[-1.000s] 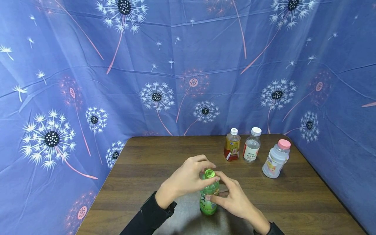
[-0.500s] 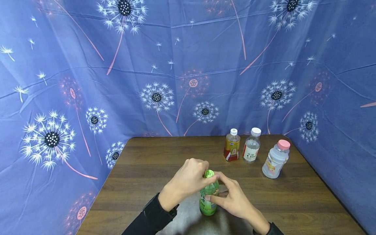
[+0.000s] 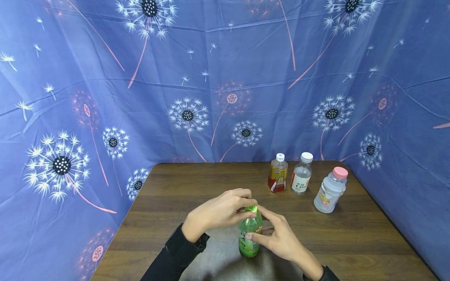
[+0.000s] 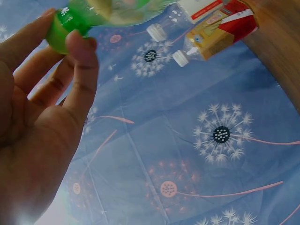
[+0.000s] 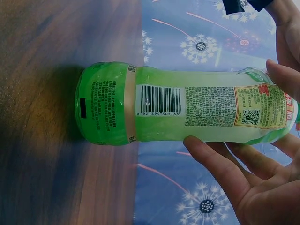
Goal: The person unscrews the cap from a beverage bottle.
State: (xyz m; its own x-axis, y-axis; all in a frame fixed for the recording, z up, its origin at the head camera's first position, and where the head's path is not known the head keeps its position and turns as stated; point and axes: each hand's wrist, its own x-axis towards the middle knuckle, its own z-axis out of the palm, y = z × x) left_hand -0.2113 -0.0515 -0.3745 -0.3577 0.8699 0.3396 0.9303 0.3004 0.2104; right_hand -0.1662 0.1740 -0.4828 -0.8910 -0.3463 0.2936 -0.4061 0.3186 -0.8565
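A green plastic drink bottle [image 3: 248, 247] stands upright near the front of the table in the head view. My left hand [image 3: 222, 209] reaches over from the left and pinches its green cap [image 3: 252, 209] between thumb and fingers. The left wrist view shows the same cap [image 4: 60, 33] between the thumb and fingertips. My right hand [image 3: 281, 239] grips the bottle's upper body from the right, thumb across its front. In the right wrist view the bottle's printed label and barcode [image 5: 160, 100] face the camera, with the right hand's fingers [image 5: 220, 171] along its side.
Three other capped bottles stand at the back right of the wooden table [image 3: 183, 183]: an amber drink bottle [image 3: 277, 175], a clear bottle [image 3: 300, 177] with a white label, and a pink-capped bottle [image 3: 329, 192]. A blue dandelion-print cloth [image 3: 218, 58] hangs behind the table.
My left hand came away from around the cap with its wrist turned, then closed over the cap again. My right hand and the bottle have stayed in place.
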